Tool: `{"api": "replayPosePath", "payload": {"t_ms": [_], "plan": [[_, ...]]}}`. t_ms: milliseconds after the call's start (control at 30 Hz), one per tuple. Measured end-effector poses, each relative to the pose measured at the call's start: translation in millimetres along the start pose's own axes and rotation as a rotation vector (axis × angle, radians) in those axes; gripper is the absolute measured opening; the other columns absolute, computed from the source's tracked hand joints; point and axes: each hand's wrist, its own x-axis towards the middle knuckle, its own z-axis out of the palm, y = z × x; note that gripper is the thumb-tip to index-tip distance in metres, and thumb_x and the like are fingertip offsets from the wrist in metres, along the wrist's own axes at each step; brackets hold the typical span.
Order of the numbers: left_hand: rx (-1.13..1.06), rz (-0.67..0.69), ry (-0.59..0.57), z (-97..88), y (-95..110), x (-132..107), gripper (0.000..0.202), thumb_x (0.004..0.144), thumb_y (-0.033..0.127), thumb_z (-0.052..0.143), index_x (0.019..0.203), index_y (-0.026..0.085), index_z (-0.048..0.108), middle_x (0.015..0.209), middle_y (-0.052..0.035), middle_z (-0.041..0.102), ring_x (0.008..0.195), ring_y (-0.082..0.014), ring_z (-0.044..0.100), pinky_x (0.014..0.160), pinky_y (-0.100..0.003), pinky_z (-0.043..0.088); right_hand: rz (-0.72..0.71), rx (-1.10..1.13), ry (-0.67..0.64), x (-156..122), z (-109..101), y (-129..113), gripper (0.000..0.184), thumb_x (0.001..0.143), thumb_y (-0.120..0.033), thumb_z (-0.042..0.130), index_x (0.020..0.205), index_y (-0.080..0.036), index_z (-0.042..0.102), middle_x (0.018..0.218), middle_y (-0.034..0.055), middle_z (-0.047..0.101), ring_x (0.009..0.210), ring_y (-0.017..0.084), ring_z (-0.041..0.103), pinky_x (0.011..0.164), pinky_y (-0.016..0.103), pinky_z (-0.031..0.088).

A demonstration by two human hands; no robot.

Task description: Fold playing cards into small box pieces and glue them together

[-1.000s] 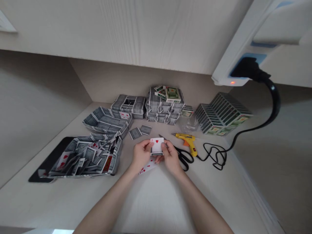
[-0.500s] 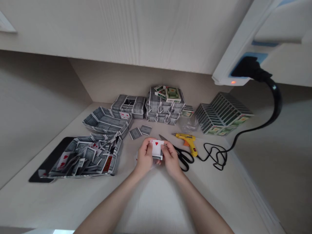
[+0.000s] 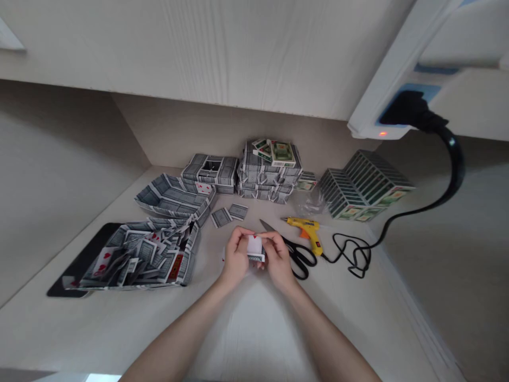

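Observation:
Between both hands is a playing card [image 3: 255, 246] with a white face and part of a red heart showing, its near edge folded up to show the grey patterned back. My left hand [image 3: 237, 253] grips its left side, thumb on the face and fingers curled over the far edge. My right hand [image 3: 277, 253] pinches the right side the same way. Scissors [image 3: 300, 257] with black handles lie just right of my right hand. Beyond them rests a yellow glue gun [image 3: 306, 229]. Two cards [image 3: 229, 214] lie face down past my hands.
At left, an open box made of cards [image 3: 189, 265] holds many loose cards, partly over a black flat thing [image 3: 71, 276]. Behind it sit an empty card tray [image 3: 175, 196] and stacked card boxes [image 3: 270, 172]. Card packs [image 3: 366, 185] stand at right, near the black cord [image 3: 397, 214].
My fingers have moved over the card's far edge, bending it toward me. The corner number is now covered and less of the heart shows.

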Motion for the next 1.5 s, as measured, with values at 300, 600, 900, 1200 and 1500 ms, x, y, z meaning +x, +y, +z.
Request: {"api": "replayPosePath", "payload": {"t_ms": [300,600,900,1200,1500], "plan": [[-0.018,-0.018,-0.027,-4.9,0.5,1.2,0.01,0.072,0.026,0.042,0.07,0.019,0.048,0.048,0.0065,0.047,0.036,-0.0088,0.043,0.034,-0.019,0.032,0.032,0.109,-0.031,0.4,-4.0,0.5,0.015,0.073,-0.036,0.055,0.078,-0.023,0.05,0.057,-0.0054,0.05,0.041,0.01,0.047,0.035,0.021,0.036],[0.152,0.105,-0.028,-9.6,2.7,2.4,0.015,0.072,0.03,0.049,0.064,0.017,0.05,0.049,0.0054,0.046,0.044,-0.0083,0.043,0.042,-0.019,0.033,0.354,0.277,-0.277,7.0,-7.9,-4.8,0.037,0.079,-0.054,0.042,0.076,-0.018,0.053,0.044,-0.0031,0.05,0.03,0.01,0.044,0.025,0.018,0.026],[0.252,0.161,-0.213,-17.9,2.5,-1.9,0.02,0.075,0.034,0.05,0.064,0.018,0.054,0.049,0.0035,0.05,0.047,-0.0103,0.046,0.046,-0.021,0.035,0.512,0.241,-0.56,8.1,-19.7,-13.8,0.039,0.077,-0.051,0.047,0.074,-0.013,0.055,0.055,0.0038,0.063,0.036,0.012,0.055,0.024,0.017,0.031],[0.291,0.192,-0.077,-12.6,-0.2,9.1,0.016,0.075,0.029,0.05,0.085,0.018,0.057,0.064,0.0027,0.055,0.057,-0.0098,0.049,0.053,-0.019,0.038,0.259,0.115,-0.416,8.8,-14.5,-6.4,0.039,0.077,-0.054,0.049,0.072,-0.015,0.051,0.049,-0.0013,0.058,0.036,0.013,0.056,0.03,0.019,0.042],[0.399,0.109,-0.155,-9.4,-2.2,0.2,0.031,0.077,0.044,0.048,0.081,0.016,0.061,0.05,0.0048,0.052,0.034,-0.006,0.04,0.035,-0.018,0.029,0.139,-0.117,-0.321,6.9,-13.7,-5.5,0.038,0.08,-0.052,0.044,0.09,-0.018,0.055,0.047,-0.0024,0.057,0.039,0.016,0.058,0.037,0.027,0.049]]}}
